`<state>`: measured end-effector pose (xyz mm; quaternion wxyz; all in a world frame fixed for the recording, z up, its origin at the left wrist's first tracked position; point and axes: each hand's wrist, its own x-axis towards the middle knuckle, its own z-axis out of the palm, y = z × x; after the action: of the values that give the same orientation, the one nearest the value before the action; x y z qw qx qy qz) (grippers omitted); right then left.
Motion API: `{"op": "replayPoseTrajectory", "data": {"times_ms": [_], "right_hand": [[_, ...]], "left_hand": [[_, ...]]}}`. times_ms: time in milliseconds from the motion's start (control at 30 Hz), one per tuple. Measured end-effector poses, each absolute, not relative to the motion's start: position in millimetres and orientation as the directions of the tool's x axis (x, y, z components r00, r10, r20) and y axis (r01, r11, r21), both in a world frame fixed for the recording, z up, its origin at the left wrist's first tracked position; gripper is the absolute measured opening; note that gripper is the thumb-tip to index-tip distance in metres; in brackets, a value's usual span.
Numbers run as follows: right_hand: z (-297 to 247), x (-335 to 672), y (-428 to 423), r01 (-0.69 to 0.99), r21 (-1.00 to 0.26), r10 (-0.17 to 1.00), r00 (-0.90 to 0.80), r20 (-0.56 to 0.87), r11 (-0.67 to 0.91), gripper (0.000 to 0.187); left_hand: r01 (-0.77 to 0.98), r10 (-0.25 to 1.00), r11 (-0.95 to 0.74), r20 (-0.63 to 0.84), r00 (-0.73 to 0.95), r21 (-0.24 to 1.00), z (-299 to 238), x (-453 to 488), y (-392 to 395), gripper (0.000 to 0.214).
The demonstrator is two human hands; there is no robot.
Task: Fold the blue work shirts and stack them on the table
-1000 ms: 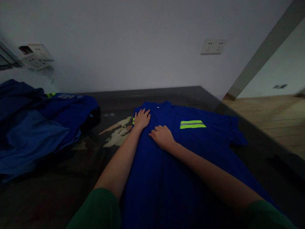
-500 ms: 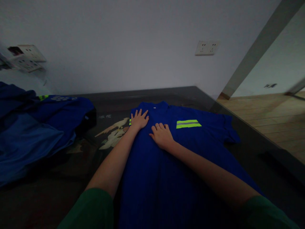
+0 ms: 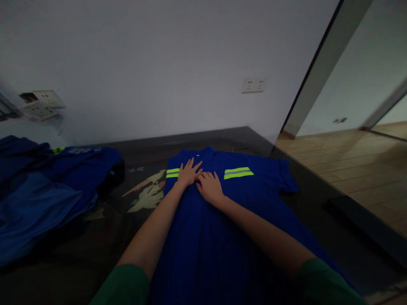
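Observation:
A blue short-sleeved work shirt [image 3: 229, 203] lies spread on the dark table, its collar toward the wall and a yellow-green reflective stripe on each side of the chest. The sleeve on the right sticks out; none shows on the left side. My left hand [image 3: 190, 173] lies flat on the upper front below the collar, fingers spread, beside the left stripe. Close against it, my right hand [image 3: 210, 186] rests on the middle of the chest, fingers slightly bent and thumb apart. No cloth shows gripped in either hand.
On the left is a heap of blue clothes [image 3: 63, 182]. A dark flat object [image 3: 365, 228] lies near the table's right edge. The dark table [image 3: 140, 142] has a pale bird picture [image 3: 148, 192] on its top and meets a wall with a socket plate [image 3: 253, 85].
My right hand has come up against my left hand on the shirt front. The left hand has shifted slightly inward, showing more of the left stripe. The camera view has shifted too.

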<state>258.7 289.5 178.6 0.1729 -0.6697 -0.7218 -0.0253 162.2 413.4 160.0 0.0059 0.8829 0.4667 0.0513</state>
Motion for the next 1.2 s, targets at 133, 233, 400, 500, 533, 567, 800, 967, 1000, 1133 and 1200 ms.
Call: {"op": "replayPoseTrajectory", "data": {"times_ms": [133,233,400,500,533,567,800,967,1000,1133,1200], "right_hand": [[176.4,294.8,300.9,0.971,-0.236,0.986,0.067,0.153,-0.029,0.050],[172.8,321.0,305.0,0.969,-0.231,0.993,0.104,0.060,-0.088,0.057],[166.2,333.7,301.8,0.974,-0.212,0.993,0.100,0.063,-0.084,0.058],[166.1,331.0,298.6,0.979,-0.191,0.982,0.098,0.164,-0.066,0.054],[167.3,330.2,297.5,0.982,-0.181,0.975,0.092,0.205,-0.054,0.052],[169.0,329.8,296.1,0.984,-0.173,0.967,0.082,0.239,-0.041,0.050],[178.9,320.9,268.9,0.969,-0.221,0.964,-0.048,0.262,0.109,0.045],[171.2,302.4,246.3,0.962,-0.197,0.975,-0.158,0.153,0.187,0.050],[170.1,300.9,244.1,0.961,-0.195,0.975,-0.168,0.143,0.194,0.050],[171.2,304.9,238.1,0.952,-0.227,0.975,-0.179,0.130,0.205,0.053],[172.6,308.4,234.2,0.953,-0.236,0.980,-0.165,0.114,0.188,0.053]], "left_hand": [[0.840,0.845,-0.535,0.074,0.530,0.096,157.2,162.2,415.4,0.054],[0.840,0.848,-0.529,0.085,0.523,0.115,156.3,162.2,416.5,0.054],[0.827,0.842,-0.539,0.124,0.525,0.158,155.9,162.9,414.6,0.053],[0.805,0.816,-0.560,0.300,0.494,0.197,162.7,162.7,410.0,0.045],[0.791,0.795,-0.573,0.378,0.474,0.215,166.5,161.6,407.2,0.041],[0.771,0.772,-0.591,0.444,0.455,0.237,170.7,159.6,403.2,0.038],[0.553,0.652,-0.758,0.396,0.647,0.345,178.1,135.0,336.3,0.034],[0.642,0.677,-0.734,0.160,0.718,0.223,165.2,145.7,299.1,0.047],[0.667,0.692,-0.720,0.129,0.710,0.193,164.2,148.9,297.4,0.049],[0.707,0.715,-0.699,0.091,0.693,0.107,163.9,154.5,298.5,0.053],[0.714,0.719,-0.695,0.089,0.689,0.085,163.9,154.1,299.3,0.053]]}}
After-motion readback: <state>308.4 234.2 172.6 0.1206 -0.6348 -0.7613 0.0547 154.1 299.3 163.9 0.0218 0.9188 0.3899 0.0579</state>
